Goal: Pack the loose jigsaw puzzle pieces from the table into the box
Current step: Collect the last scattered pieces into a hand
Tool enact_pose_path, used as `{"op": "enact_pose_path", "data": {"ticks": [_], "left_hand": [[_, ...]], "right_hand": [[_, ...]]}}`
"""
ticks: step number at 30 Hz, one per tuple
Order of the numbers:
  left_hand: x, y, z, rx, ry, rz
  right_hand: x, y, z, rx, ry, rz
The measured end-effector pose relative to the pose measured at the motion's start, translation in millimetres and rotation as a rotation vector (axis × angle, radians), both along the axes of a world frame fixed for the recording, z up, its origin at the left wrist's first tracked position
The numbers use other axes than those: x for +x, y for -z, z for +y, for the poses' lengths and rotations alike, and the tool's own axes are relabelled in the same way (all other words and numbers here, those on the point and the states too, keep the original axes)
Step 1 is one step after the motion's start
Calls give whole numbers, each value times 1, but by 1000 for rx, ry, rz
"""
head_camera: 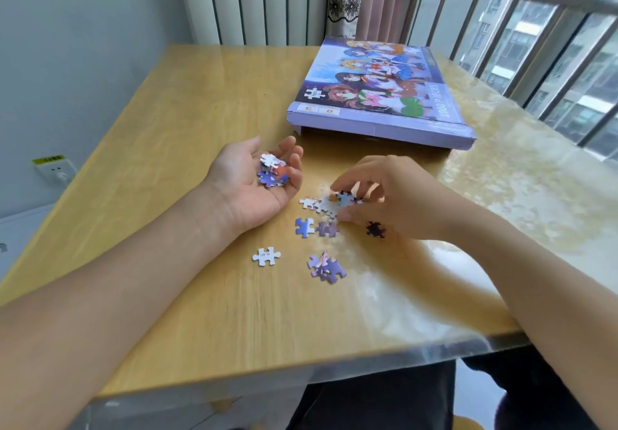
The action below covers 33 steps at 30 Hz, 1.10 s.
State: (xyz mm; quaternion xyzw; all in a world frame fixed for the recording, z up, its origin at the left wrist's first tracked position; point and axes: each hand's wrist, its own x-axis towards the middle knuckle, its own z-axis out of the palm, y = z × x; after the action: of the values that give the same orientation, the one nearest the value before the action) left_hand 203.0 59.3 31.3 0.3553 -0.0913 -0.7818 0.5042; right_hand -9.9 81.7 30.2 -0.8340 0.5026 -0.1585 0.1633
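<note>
Step in hand: gathering loose pieces off the table (207, 102) into the palm before transfer to the box.

Far left of frame: wall socket (55, 171), clear of the work.

Left hand (249, 180), centre-left, lies palm up with fingers loosely curled round a small heap of collected pieces (272, 172); it serves as a holding cup.

Just right of it, loose pieces on the tabletop: white back-up piece (266, 256) lower centre, blue piece (304, 227), purple piece (327, 229) beside it, an overlapping purple cluster (326, 268) below, and a pale cluster (317, 204) under the fingertips.

Right hand (384, 200), centre-right, fingers curled down and pinching a blue piece (346, 198) at the pale cluster; whether it is lifted or touching the table is not clear. A dark piece (375, 229) lies just below this hand.

Upper right of centre: puzzle box (384, 95), lid on, near edge slightly raised, well apart from the pieces.

Next move, judged: drop the pinched piece into the left palm, sweep up the rest, then open the box, which needs a free hand. Obstacle: the closed lid; both hands are occupied
</note>
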Motion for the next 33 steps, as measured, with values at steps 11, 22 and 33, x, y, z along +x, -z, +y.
{"op": "enact_pose_path", "data": {"ticks": [11,22,33], "left_hand": [[8,-4,-5,-36,-171,15],[2,3,-3,-36,-72,2],[3,4,-4,-31,-67,-24]], "right_hand": [[57,12,63,-4,-548,202],[2,2,56,19,-121,172],[27,3,25,6,0,134]]}}
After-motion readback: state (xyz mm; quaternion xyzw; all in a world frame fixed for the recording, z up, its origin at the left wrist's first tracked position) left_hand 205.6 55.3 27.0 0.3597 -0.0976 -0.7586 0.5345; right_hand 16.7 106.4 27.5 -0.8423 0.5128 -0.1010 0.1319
